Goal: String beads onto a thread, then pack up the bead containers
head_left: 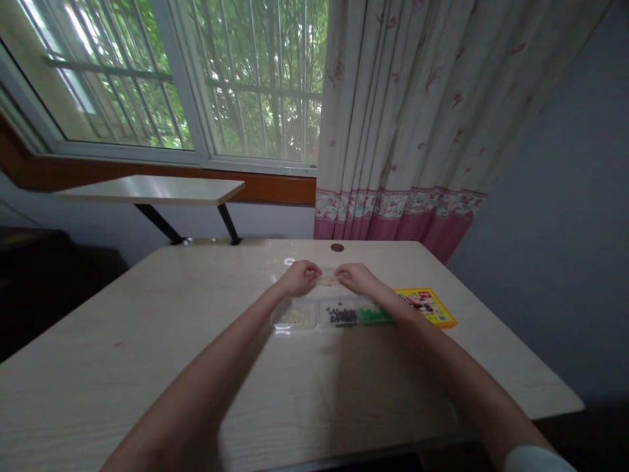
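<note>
My left hand (299,278) and my right hand (358,278) face each other above the far half of the table. Their fingers are closed on opposite ends of a small clear plastic piece (328,280) with pale yellowish bits in it; its exact kind I cannot make out. Just nearer to me is a clear tray (275,319) with small pale bead-like pieces (295,317). Beside it, a second clear tray (322,314) holds dark pieces (343,315) and green pieces (374,314). My right forearm partly covers the green ones.
A yellow flat box (432,308) with printed pictures lies right of the trays, partly behind my right forearm. The pale wooden table (147,354) has a round cable hole (337,248) near its back edge. A raised shelf (162,190) stands at back left, and a curtain (393,131) hangs behind.
</note>
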A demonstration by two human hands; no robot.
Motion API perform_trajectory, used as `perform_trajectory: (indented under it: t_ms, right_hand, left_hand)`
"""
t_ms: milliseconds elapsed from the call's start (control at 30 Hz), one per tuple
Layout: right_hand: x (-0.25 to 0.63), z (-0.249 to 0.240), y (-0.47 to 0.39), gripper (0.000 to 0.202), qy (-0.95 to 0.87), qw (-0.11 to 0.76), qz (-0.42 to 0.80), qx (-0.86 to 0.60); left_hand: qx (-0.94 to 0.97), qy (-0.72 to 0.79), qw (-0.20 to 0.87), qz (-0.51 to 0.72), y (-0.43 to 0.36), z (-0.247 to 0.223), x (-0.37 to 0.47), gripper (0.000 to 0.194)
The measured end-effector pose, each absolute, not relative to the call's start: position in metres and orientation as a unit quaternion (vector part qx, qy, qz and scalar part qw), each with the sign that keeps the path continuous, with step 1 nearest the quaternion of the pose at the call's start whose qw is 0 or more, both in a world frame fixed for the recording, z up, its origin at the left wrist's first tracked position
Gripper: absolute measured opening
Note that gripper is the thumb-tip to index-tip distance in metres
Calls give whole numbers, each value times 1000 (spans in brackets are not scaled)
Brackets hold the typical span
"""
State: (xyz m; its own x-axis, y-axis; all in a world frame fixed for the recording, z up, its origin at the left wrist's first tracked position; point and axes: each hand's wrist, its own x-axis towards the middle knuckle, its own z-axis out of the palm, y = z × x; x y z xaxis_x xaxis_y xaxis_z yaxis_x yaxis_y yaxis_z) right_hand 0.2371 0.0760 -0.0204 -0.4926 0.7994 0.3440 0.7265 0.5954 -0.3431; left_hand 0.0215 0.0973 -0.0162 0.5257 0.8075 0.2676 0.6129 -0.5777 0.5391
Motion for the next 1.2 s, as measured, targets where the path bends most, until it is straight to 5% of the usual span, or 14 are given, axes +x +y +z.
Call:
perform_trajectory:
  t_ms: [533,733,967,1200]
  right_hand:
    - [238,-20,69,16,-878,223,80,-417]
    - [312,4,1,19,-849,207,40,-485]
    - [379,-27,-80,32,-758,158,-12,-632]
    - [397,-35,-41,34,-722,164,10,-672]
  left_hand:
    - [922,342,51,173,94,-17,23,19]
    - [909,341,98,218,96,-16,23,12]
    - [888,360,166,234,103,-24,26,31]
    - [888,356,158,244,105,-28,24,27]
